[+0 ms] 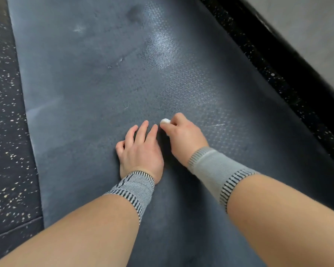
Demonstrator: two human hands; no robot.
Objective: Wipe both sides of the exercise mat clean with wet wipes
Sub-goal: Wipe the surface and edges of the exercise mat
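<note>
Our right hand (pixel 183 132) pinches small balled white wet wipe (pixel 165 121) down onto exercise mat (pixel 89 89) — fingers curled round it. Our left hand (pixel 140 149) just beside, touching right at fingertips, fingers straight and spread, flat on mat. Knit wrist bands (pixel 214 168) on both wrists. Mat runs near to far under us, wide bare stretch beyond hands, glossy patch far right. Left edge borders speckled floor (pixel 6 132); right edge nears black baseboard (pixel 289 60) — narrow speckled strip between.
</note>
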